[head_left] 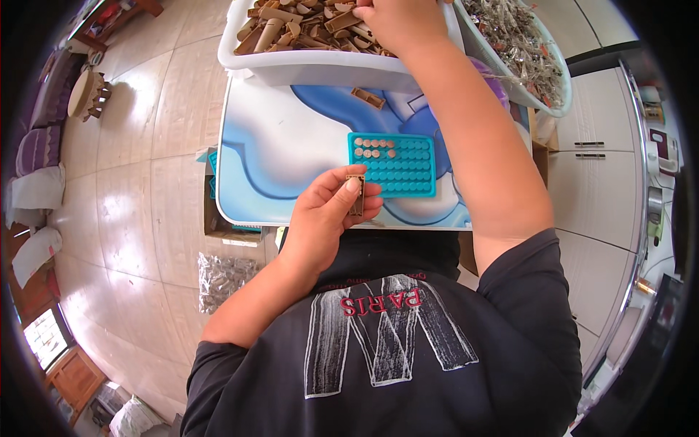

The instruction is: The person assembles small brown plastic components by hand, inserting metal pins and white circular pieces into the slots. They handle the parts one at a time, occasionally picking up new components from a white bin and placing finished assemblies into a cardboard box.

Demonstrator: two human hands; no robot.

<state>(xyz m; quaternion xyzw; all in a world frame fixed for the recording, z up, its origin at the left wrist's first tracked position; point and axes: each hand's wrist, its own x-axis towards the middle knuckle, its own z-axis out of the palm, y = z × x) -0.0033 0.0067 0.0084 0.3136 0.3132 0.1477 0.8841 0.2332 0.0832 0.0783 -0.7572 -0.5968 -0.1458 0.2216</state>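
Just in front of my torso, my left hand [331,204] is closed around a small brown rectangular plastic piece [357,195], the thumb pressed on its face. My right arm stretches forward to a white tub [313,64] heaped with brown plastic pieces [271,30]. There my right hand [397,20], partly cut off by the upper edge, has its fingertips closed at the end of one brown piece [341,20]. Beyond my left hand lies a teal tray [400,169] of round hollows; several small beige discs [376,143] sit in its two far rows.
One loose brown piece [368,97] lies on the blue-and-white table [251,109] between tub and tray. At the far right stands a pale basin [557,80] full of clear-wrapped items. A clear bag [226,280] rests on the floor at left, near a cardboard box [218,222].
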